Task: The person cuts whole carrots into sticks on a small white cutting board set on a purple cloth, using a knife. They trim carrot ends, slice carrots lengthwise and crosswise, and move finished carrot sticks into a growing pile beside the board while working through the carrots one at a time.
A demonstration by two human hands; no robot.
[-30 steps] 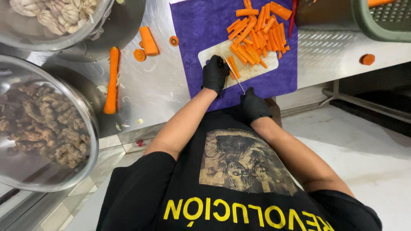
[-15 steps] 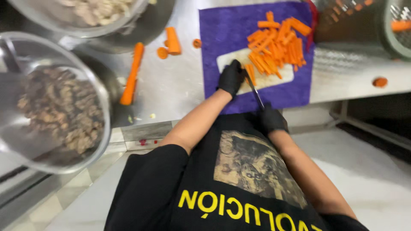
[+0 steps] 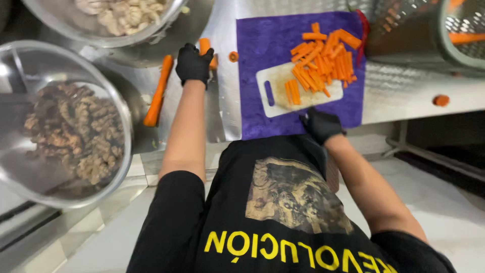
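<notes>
From the head camera, the steel counter runs across the top of the view, and its front edge sits just ahead of the person's chest. Bare steel shows only in a narrow strip between the whole carrot and the purple mat; two metal bowls crowd the far left. The left hand, in a black glove, reaches out over that strip and closes on a short carrot piece, well left of the mat. The right hand, also gloved, rests at the near edge of the mat, just below the white cutting board; it seems curled shut, but what it grips cannot be told. A heap of carrot sticks lies across the board and mat, too many to count. One round carrot slice lies beside the mat's left edge, another far right. A green basket stands at the top right corner
</notes>
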